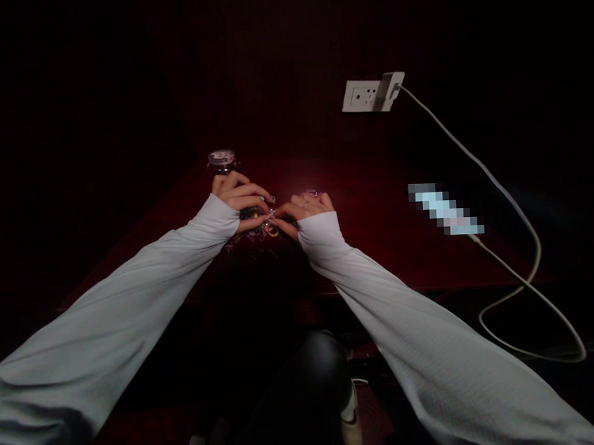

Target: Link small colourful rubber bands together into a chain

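My left hand (241,198) and my right hand (304,212) meet over the dark red table. Thumb and index finger of each are pinched together around a tiny pale, shiny thing (271,218), too small to make out. Beneath the fingers lies a loose pile of small coloured bands (270,231), with a yellow ring among them; part of it is covered by my hands. A little pink bundle (310,193) sits just behind my right hand. Beyond my left hand stands a small clear jar (223,161) with a patterned pinkish top.
A blurred-out, lit device (447,209) lies on the table (377,245) at the right. Its white cable (486,168) loops over the right edge and up to a charger (392,90) in the wall socket (363,96). My knee is below the front edge.
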`<state>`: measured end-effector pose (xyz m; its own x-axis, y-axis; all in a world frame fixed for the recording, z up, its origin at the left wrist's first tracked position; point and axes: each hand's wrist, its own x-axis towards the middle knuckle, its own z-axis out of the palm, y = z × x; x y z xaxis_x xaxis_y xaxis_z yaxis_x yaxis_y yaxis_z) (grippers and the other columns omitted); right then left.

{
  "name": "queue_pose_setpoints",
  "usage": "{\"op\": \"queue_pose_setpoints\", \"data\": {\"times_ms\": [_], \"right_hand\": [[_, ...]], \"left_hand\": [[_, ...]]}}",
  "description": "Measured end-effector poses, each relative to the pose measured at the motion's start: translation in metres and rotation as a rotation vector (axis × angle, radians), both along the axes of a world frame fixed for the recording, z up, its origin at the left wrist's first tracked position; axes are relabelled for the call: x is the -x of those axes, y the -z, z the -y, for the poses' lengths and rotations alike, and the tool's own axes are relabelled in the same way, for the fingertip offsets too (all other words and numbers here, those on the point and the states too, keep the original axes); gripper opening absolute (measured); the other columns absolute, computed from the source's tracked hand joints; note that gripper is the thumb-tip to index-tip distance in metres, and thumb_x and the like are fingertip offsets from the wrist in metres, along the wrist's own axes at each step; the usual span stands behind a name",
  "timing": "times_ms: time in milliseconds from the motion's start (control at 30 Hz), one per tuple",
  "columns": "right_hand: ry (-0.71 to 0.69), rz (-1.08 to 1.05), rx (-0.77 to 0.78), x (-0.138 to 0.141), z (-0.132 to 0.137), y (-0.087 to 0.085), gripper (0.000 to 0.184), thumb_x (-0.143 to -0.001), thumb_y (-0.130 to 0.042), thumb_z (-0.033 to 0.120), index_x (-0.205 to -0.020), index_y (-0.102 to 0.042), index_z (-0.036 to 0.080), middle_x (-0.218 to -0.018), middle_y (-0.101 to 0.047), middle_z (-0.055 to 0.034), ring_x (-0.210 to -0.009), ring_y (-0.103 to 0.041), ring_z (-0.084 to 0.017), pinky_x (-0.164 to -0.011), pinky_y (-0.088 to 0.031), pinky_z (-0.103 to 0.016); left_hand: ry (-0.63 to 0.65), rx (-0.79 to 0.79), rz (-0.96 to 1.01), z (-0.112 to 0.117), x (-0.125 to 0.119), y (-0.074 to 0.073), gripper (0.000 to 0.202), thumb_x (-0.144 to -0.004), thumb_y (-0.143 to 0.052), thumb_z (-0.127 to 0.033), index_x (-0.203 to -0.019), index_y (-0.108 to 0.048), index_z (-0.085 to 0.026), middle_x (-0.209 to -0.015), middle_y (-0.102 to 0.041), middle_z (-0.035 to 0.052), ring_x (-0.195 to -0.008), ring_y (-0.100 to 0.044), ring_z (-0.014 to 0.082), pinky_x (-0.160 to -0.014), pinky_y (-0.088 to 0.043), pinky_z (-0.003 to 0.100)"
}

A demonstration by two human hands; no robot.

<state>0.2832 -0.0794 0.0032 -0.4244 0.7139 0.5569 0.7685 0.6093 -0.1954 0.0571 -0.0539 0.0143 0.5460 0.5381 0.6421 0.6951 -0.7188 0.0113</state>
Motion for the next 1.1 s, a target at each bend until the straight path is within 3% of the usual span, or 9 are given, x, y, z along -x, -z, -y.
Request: {"op": "queue_pose_setpoints", "data": {"times_ms": [167, 433, 667, 867, 967, 1100], "right_hand": [[0.003, -0.018, 0.007, -0.002, -0.003, 0.002, 0.028, -0.111, -0.056, 0.044, -0.111, -0.080, 0.030, -0.108, -0.078, -0.0063, -0.112, -0.063, -0.027, -0.106, -0.033, -0.041], [-0.002, -0.037, 0.039, -0.004, -0.006, 0.001, 0.029, -0.110, -0.056, 0.049, -0.114, -0.079, 0.032, -0.109, -0.076, -0.0059, -0.112, -0.064, -0.027, -0.105, -0.033, -0.039], [-0.031, -0.037, 0.047, -0.004, -0.005, 0.001, 0.026, -0.109, -0.059, 0.040, -0.108, -0.082, 0.028, -0.104, -0.076, -0.0056, -0.105, -0.065, -0.025, -0.105, -0.032, -0.040], [0.014, -0.049, 0.072, -0.004, -0.014, 0.005, 0.021, -0.106, -0.064, 0.040, -0.106, -0.083, 0.030, -0.102, -0.075, -0.0050, -0.104, -0.065, -0.025, -0.104, -0.032, -0.041], [0.105, -0.107, 0.096, -0.020, -0.030, 0.006, 0.021, -0.103, -0.066, 0.042, -0.102, -0.083, 0.030, -0.099, -0.074, -0.0045, -0.102, -0.065, -0.025, -0.101, -0.033, -0.040], [0.286, -0.170, 0.052, -0.067, -0.054, 0.009, 0.025, -0.102, -0.064, 0.044, -0.100, -0.082, 0.027, -0.096, -0.074, -0.0045, -0.096, -0.062, -0.024, -0.096, -0.033, -0.039]], "left_hand": [[-0.012, 0.008, 0.006, 0.000, 0.001, -0.001, 0.023, -0.103, -0.065, -0.043, -0.097, -0.082, -0.030, -0.117, -0.084, 0.0056, -0.114, -0.060, 0.0319, -0.109, -0.035, 0.059], [0.009, 0.053, -0.024, -0.001, 0.002, -0.002, 0.021, -0.102, -0.065, -0.044, -0.098, -0.083, -0.032, -0.119, -0.084, 0.0049, -0.116, -0.061, 0.0331, -0.109, -0.034, 0.061], [0.034, -0.012, -0.030, 0.003, -0.001, -0.002, 0.028, -0.107, -0.059, -0.045, -0.095, -0.079, -0.029, -0.116, -0.084, 0.0044, -0.112, -0.061, 0.0309, -0.106, -0.036, 0.057], [0.006, 0.018, -0.031, 0.002, 0.001, -0.001, 0.024, -0.106, -0.062, -0.049, -0.104, -0.078, -0.031, -0.120, -0.084, 0.0037, -0.116, -0.061, 0.0309, -0.108, -0.035, 0.057], [-0.008, 0.029, -0.040, 0.000, 0.007, -0.003, 0.023, -0.105, -0.063, -0.047, -0.110, -0.078, -0.030, -0.123, -0.083, 0.0044, -0.116, -0.061, 0.0314, -0.108, -0.035, 0.057], [-0.059, -0.032, -0.053, 0.000, 0.020, -0.009, 0.027, -0.107, -0.061, -0.047, -0.109, -0.078, -0.026, -0.127, -0.081, 0.0058, -0.117, -0.059, 0.0327, -0.107, -0.035, 0.057]]}}
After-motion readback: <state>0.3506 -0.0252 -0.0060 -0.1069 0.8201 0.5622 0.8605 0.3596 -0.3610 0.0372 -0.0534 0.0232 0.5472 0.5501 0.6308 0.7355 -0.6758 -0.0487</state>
